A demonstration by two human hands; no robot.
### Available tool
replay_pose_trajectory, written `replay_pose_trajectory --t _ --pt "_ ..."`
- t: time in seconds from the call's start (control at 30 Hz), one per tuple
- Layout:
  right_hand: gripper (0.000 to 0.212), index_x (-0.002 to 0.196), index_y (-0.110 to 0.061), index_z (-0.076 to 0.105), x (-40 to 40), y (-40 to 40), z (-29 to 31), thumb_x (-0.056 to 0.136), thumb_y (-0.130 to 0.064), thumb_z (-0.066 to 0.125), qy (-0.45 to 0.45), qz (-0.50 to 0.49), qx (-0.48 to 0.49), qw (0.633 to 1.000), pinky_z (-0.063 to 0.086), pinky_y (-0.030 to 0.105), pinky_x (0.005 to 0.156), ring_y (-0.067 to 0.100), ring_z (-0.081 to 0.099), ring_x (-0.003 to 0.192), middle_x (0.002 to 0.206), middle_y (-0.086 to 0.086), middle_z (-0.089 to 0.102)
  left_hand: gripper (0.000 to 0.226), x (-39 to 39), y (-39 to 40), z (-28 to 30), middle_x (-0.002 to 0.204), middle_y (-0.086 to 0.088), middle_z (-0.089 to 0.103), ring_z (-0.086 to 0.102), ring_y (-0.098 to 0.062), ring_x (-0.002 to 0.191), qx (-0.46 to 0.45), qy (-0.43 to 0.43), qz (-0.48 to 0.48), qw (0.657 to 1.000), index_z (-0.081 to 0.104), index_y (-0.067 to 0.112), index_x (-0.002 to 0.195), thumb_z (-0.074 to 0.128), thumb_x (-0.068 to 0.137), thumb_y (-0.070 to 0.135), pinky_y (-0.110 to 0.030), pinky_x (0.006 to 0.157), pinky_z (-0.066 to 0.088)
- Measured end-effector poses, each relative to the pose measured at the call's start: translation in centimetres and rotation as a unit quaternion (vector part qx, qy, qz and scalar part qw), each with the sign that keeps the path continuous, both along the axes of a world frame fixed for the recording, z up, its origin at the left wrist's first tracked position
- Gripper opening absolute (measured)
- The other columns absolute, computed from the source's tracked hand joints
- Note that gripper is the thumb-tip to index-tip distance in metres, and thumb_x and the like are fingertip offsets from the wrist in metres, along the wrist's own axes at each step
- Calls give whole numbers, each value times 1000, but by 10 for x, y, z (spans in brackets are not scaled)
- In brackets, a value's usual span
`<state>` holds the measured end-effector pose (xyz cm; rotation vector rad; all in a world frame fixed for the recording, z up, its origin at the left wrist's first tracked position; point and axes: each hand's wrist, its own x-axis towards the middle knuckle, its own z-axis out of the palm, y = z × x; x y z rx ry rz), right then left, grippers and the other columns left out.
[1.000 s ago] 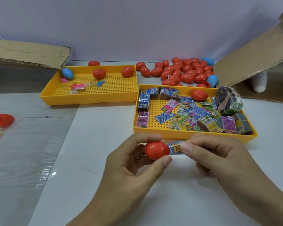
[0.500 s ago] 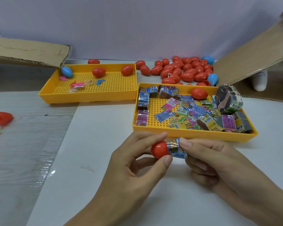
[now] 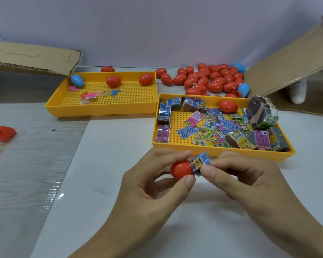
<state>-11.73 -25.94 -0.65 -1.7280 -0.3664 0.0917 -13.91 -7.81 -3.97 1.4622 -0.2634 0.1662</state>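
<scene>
The left hand [image 3: 153, 185] pinched the glossy red plastic egg [image 3: 181, 169], steadying it. The right hand [image 3: 250, 183] pinched the small blue printed paper label [image 3: 200, 163] against its end, likely wrapping it. The yellow perforated plastic tray [image 3: 222, 153] sat just beyond, handy.

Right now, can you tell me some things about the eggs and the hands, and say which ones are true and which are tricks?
1. The left hand holds a red egg. True.
2. The right hand pinches a printed wrapper at that egg's end. True.
3. The near tray holds only eggs. False: it holds mostly loose wrappers, plus one egg.
4. Every egg in the back pile is red. False: two are blue.
5. The far tray has a blue egg in its corner. True.
</scene>
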Motion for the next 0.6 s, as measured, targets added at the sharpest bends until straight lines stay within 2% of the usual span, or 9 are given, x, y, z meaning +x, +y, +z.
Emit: replay_pose_trajectory --t 0.1,0.17,0.27,0.33,0.43,0.6 --pt "25 73 -22 78 0 0 1 70 -47 78 16 -6 -10 1000 34 10 51 1 43 55 60 -1 50 37 0 1 0 112 -1 65 69 -28 103 -1 -1 -1 1000 74 23 116 74 79 18 -26 82 57" --pt "25 72 -21 78 -1 1 2 68 -45 73 26 -5 -8 1000 33 10 51 1 41 54 59 -2 47 40 0 1 0 113 -2 64 69 -29 104 2 -2 -2 1000 73 25 119 74 80 18 -25 83 57" --pt "22 73 -17 79 -2 3 5 65 -37 84 52 1 22 998 33 7 49 0 42 50 57 -6 52 42 0 0 0 113 -1 63 68 -27 104 14 -10 0 1000 72 28 121 74 80 19 -26 83 57" --pt "22 72 -16 79 -2 4 6 64 -36 79 86 -5 54 995 32 7 46 1 41 45 53 -9 53 42 0 -2 0 111 1 63 68 -24 102 21 -19 6 1000 72 29 121 74 80 18 -26 84 57" --pt "23 73 -18 80 -2 5 5 65 -39 73 126 -19 66 990 27 14 41 9 28 43 46 -11 40 41 0 -3 0 109 3 61 68 -20 100 34 -31 18 999 72 27 120 74 80 18 -25 83 58" --pt "22 72 -15 80 -3 6 8 65 -35 74 96 -4 55 994 32 5 45 -1 42 42 47 -10 52 40 0 -3 0 108 5 61 68 -19 99 48 -41 34 997 73 28 119 75 80 20 -26 81 60"
